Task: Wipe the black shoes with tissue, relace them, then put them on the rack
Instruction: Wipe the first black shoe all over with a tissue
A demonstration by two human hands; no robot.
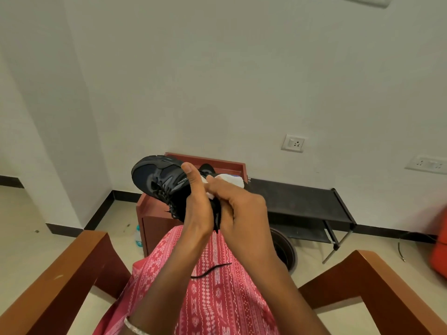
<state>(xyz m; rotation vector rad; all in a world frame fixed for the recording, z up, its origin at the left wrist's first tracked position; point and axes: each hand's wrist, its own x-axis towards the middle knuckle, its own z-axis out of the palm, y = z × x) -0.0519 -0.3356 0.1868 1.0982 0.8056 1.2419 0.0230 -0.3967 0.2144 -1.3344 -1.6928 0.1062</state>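
Lap in pink patterned cloth (pixel 217 298) is lying closest, with a loose black lace end (pixel 210 270) trailing across it, probably left hanging so the shoe can be turned freely. Working left to right: a wooden chair arm (pixel 60 274) is framing the left side, and a water bottle (pixel 137 235) is standing on the floor beside the red-brown bench (pixel 154 228). Black shoe (pixel 154 175) is being held up over the lap, toe pointing up-left. The left hand (pixel 197 206) is wrapping round its middle, thumb raised along the side, apparently bracing it. The right hand (pixel 242 211) is curling its fingers over white tissue (pixel 210 195) and pressing it against the shoe's rear, so wiping seems under way and relacing still to come. What looks like a second dark shoe (pixel 207 168) is sitting on the bench behind. Black rack (pixel 302 199) is standing low against the wall, well apart, awaiting both shoes.
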